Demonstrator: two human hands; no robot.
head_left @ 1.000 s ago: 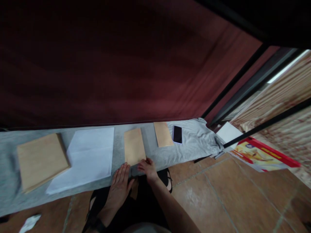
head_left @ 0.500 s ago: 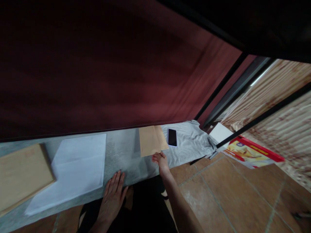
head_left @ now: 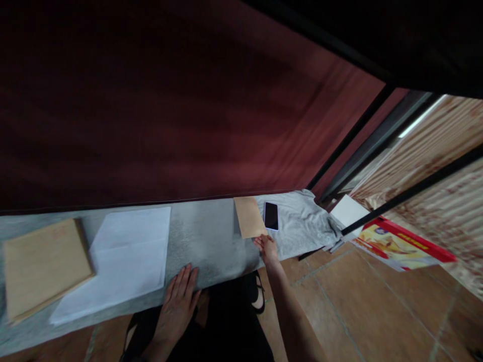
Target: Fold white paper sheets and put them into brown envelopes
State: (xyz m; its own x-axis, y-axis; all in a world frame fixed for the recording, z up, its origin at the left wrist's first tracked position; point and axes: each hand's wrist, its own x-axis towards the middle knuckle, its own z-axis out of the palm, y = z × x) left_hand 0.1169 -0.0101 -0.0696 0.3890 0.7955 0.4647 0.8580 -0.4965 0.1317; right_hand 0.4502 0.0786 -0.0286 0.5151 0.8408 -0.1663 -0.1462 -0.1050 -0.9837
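Note:
A piece of brown paper, possibly an envelope, lies on the grey cloth. My right hand has its fingers closed at the paper's lower right corner. Just to the right of the paper is a phone with a dark screen and a pale edge. My left hand rests flat at the cloth's front edge, fingers stretched out and holding nothing. White paper sheets spread out to its left. Partly over them sits a stack of brown envelopes with a faint red mark on top.
A dark red fabric panel rises behind the cloth. Black frame bars slant up on the right. Beyond the cloth's right end are a white box and a red and yellow printed box, above a tiled floor.
My right hand has moved right along with the brown paper, which now shows narrower and closer to the phone. My left hand stays flat. The view has shifted slightly.

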